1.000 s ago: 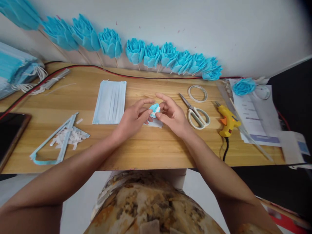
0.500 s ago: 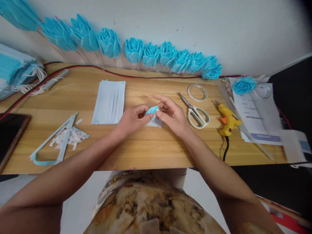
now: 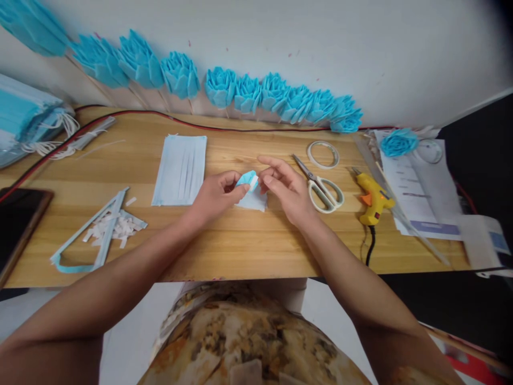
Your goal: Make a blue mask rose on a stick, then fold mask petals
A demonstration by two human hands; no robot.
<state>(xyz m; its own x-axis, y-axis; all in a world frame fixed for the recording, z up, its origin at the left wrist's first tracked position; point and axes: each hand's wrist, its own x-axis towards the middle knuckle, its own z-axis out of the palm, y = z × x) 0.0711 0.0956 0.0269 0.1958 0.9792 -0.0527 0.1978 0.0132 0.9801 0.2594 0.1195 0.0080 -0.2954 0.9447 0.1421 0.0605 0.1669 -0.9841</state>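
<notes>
My left hand (image 3: 219, 195) pinches a small folded piece of blue mask fabric (image 3: 247, 177) between thumb and fingers. A short white strip (image 3: 254, 183) lies across the right edge of that piece. Just to its right is my right hand (image 3: 289, 193), with its fingers apart and nothing visible in them. Below both hands, pale blue fabric pieces (image 3: 255, 202) rest on the wooden table (image 3: 240, 246). A stack of pleated mask sheets (image 3: 179, 170) lies left of my left hand. White-handled scissors (image 3: 325, 193) lie close to my right hand.
Blue fabric flowers (image 3: 273, 92) on sticks lean along the wall. On the right are a tape roll (image 3: 336, 155), a yellow glue gun (image 3: 373, 199) and papers (image 3: 435, 200). White snippets (image 3: 124, 227), trimmed edging (image 3: 106, 243), bagged masks (image 3: 24, 115) and a dark tablet-like object (image 3: 20, 224) are left.
My right fingers have moved slightly off the blue fabric piece and spread apart. The white strip now shows clearly on its edge. My left hand keeps its pinch.
</notes>
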